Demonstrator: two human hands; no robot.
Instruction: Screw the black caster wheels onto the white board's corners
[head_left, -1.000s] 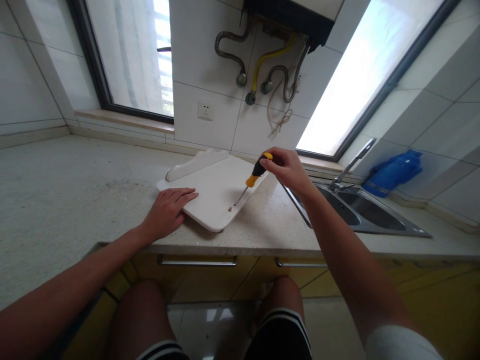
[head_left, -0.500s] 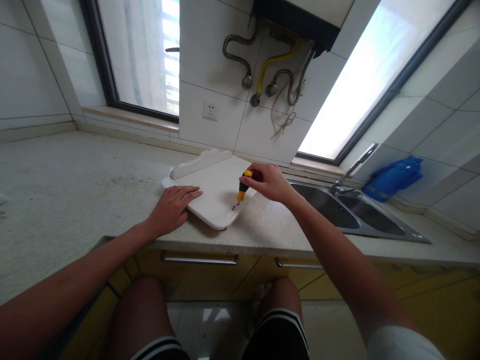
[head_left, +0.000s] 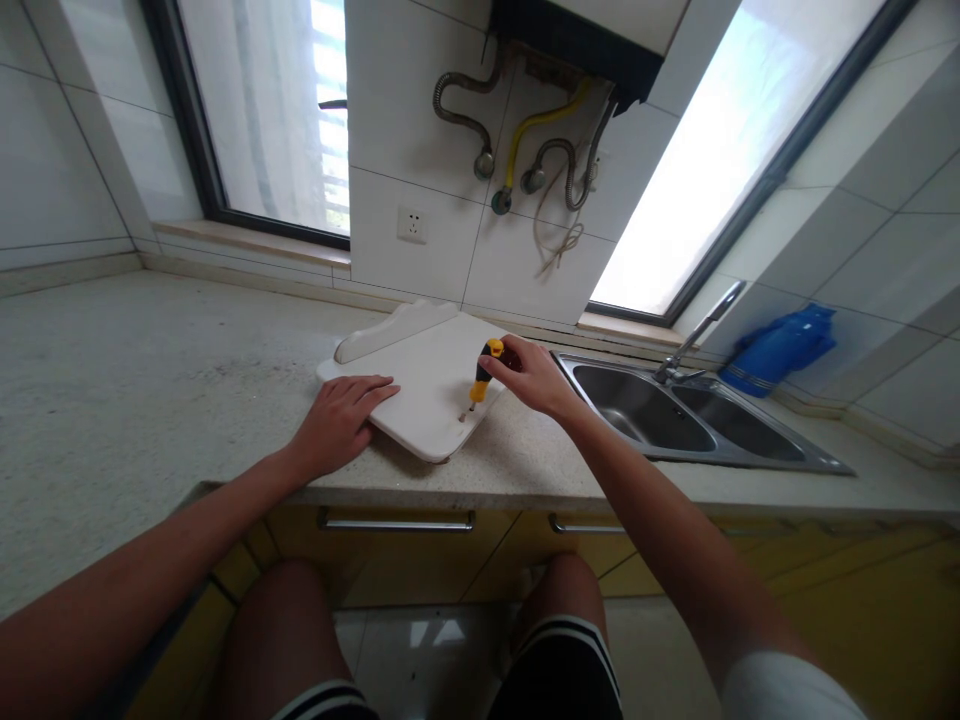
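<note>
A white board (head_left: 420, 375) with a raised, wavy-edged strip along its far left side lies on the countertop. My left hand (head_left: 345, 415) rests on the board's left edge, its fingers stretched out flat over the surface. Between the fingers of my right hand (head_left: 532, 373) is a short yellow and black screwdriver (head_left: 484, 370), its shaft pointing down at the board's near right part. Just left of the screwdriver tip is a small dark metal fitting (head_left: 463, 416) in the board. Whether the tip touches the board I cannot tell.
A double steel sink (head_left: 637, 405) with a tap (head_left: 697, 335) is set into the counter at right, and a blue bundle (head_left: 780, 350) leans behind it. Hoses and a yellow pipe (head_left: 517, 130) run down the wall above a socket (head_left: 412, 225). Cabinet handles (head_left: 397, 525) are below the counter edge.
The screwdriver tip has shifted slightly right and up, off the metal fitting. My left hand stays on the board. The whole view has moved a little.
</note>
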